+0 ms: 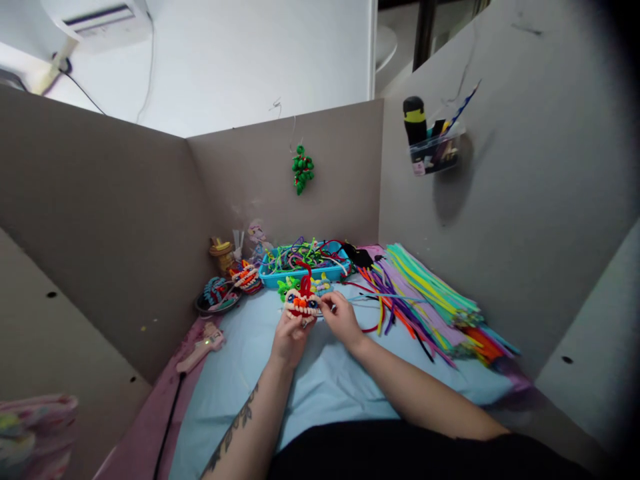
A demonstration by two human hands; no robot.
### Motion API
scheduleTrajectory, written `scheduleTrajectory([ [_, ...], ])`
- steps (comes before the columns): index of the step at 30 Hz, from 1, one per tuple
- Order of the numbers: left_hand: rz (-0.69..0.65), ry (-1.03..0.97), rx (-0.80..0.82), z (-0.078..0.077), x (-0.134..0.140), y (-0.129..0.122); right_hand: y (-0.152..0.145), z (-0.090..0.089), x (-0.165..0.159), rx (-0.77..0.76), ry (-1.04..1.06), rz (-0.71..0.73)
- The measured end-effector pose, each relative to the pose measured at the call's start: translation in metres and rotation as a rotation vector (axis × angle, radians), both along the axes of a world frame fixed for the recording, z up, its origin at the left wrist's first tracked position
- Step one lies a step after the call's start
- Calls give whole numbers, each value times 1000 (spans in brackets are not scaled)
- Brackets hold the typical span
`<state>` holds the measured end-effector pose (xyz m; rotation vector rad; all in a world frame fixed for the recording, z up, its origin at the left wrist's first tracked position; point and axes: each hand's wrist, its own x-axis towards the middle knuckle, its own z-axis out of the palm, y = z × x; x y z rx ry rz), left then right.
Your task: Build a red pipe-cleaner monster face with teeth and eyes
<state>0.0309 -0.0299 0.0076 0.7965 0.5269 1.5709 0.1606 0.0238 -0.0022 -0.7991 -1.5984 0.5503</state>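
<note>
The left hand (pixel 290 339) is closed around the base of a red-and-cream pipe-cleaner creature head (pixel 303 304). Whether the right hand (pixel 342 320), at its edge, pinches anything, I cannot tell. Beyond the grip sits a blue basket (pixel 274 280).

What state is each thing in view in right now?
Red-and-cream figure, held roughly upright.
Left grip, closed on the figure.
Right grip, at the figure's side; whether pinched shut, unclear.
Blue tray, uncovered, filled with tangled strands.
Fuzzy strips, spread out at the right.
Glue gun, lying down, green light lit, cord attached.
Green ornament, hanging.
Clear box, up on the right panel, holding items.
</note>
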Motion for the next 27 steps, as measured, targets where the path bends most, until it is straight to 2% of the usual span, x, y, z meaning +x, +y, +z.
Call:
scheduleTrajectory([
  [9,46,24,-98,-6,-2,5,4,0,0,-59,89,42],
  [17,62,126,-41,-6,5,3,15,-3,5,-219,233,218],
  [27,21,147,-14,-8,3,4,15,-3,5,-352,356,259],
])
